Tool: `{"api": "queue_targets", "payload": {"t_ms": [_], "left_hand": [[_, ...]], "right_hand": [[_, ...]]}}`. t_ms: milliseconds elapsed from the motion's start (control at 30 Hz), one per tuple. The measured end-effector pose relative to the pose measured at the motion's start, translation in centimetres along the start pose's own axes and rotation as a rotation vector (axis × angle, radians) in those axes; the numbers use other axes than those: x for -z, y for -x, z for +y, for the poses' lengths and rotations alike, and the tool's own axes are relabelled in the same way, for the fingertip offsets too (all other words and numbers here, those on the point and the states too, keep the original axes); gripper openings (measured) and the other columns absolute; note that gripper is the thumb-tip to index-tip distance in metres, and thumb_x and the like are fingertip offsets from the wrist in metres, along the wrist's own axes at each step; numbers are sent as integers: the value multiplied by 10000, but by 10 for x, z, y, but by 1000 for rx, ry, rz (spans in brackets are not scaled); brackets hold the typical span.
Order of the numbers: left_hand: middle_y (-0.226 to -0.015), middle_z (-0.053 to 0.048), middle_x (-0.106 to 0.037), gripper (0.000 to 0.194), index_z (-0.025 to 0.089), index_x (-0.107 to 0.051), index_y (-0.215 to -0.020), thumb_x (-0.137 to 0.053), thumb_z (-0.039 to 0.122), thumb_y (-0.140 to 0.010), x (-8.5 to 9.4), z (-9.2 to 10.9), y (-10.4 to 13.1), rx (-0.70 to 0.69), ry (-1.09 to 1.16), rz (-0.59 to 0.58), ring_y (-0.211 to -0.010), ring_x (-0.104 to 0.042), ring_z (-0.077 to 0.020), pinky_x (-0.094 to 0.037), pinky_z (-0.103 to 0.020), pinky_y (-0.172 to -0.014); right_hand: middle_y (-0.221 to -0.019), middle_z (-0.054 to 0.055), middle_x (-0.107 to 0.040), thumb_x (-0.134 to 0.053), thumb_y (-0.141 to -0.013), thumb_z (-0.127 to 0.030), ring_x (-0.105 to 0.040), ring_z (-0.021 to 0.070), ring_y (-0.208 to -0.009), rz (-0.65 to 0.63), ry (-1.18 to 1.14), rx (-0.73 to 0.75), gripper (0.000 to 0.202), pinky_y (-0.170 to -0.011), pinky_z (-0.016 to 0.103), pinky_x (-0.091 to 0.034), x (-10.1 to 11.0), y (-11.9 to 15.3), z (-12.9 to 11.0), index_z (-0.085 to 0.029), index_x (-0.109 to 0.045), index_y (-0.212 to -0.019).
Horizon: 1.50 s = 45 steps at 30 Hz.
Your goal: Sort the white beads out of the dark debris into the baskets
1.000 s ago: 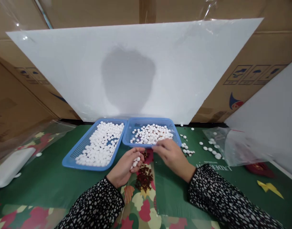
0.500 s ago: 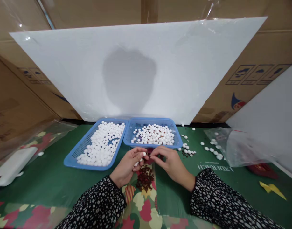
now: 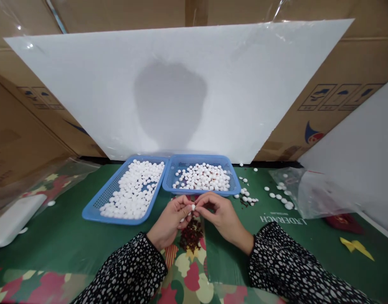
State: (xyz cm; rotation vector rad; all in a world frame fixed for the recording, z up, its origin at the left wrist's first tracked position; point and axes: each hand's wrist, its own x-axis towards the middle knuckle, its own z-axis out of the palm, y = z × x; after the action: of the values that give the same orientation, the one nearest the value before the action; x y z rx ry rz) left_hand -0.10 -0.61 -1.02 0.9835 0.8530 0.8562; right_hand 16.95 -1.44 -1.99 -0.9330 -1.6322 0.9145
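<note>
My left hand [image 3: 172, 221] pinches a small white ball [image 3: 193, 207] between thumb and forefinger. More white balls show partly inside its curled fingers. My right hand [image 3: 224, 214] is closed in a pinch against the right side of that ball; whatever its fingertips hold is too small to make out. Below both hands lies a pile of small dark red-brown bits [image 3: 191, 235]. Just beyond the hands stands a blue basket [image 3: 198, 158] with white balls, some with reddish-brown bits among them. Left of it, a second blue basket [image 3: 100, 215] holds many white balls.
Loose white balls [image 3: 245, 194] lie right of the baskets, near a clear plastic bag [image 3: 317, 196]. Yellow scraps [image 3: 357, 247] are at far right. A white-handled object [image 3: 18, 219] lies at far left. A white board [image 3: 238, 93] stands behind, against cardboard boxes [image 3: 327, 101].
My right hand's fingertips have moved left and now meet the ball in my left hand. The whole view has shifted slightly.
</note>
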Motion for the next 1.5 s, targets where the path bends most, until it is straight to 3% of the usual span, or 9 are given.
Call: {"api": "queue_targets", "payload": {"t_ms": [233, 500, 1033, 1233, 1500], "left_hand": [[-673, -9, -614, 317, 174, -487, -747, -723, 386, -758, -3, 2, 4, 28, -30, 17, -471, -348, -43, -118, -165, -401], [-647, -12, -615, 298, 175, -492, -786, -694, 394, -791, -2, 4, 4, 53, 11, -88, -472, -343, -47, -95, -178, -411], [-629, 8, -593, 280, 184, -500, -758, -665, 405, -803, -3, 2, 4, -35, -130, -3, -468, -362, -55, -171, -168, -418], [-569, 53, -484, 318, 172, -492, -724, -694, 412, -775, -3, 7, 3, -31, -68, 25, -437, -299, -39, -159, -170, -408], [-582, 61, -464, 312, 183, -496, -789, -711, 408, -766, 0, 9, 2, -36, -4, 44, -454, -296, -43, -142, -165, -407]], "right_hand": [[-818, 4, -644, -637, -870, -207, -603, 149, -748, 7, 21, -1, 70, -688, 278, -484, -1, 1, 0, -194, -623, -803], [-834, 1, -638, -662, -856, -195, -612, 154, -802, -102, -48, 48, 65, -752, 304, -483, 9, -6, 0, -202, -643, -794], [-875, 7, -661, -648, -859, -169, -630, 154, -817, -39, 107, 81, 41, -749, 307, -515, 1, -1, -3, -206, -641, -841], [-1094, 49, -664, -588, -909, -200, -628, 176, -992, -125, 239, 276, 222, -857, 367, -533, 6, -7, -3, -260, -642, -1115], [-1023, 48, -691, -596, -890, -206, -651, 172, -937, -132, 280, 342, 158, -814, 351, -553, 9, -15, -10, -240, -644, -1036]]}}
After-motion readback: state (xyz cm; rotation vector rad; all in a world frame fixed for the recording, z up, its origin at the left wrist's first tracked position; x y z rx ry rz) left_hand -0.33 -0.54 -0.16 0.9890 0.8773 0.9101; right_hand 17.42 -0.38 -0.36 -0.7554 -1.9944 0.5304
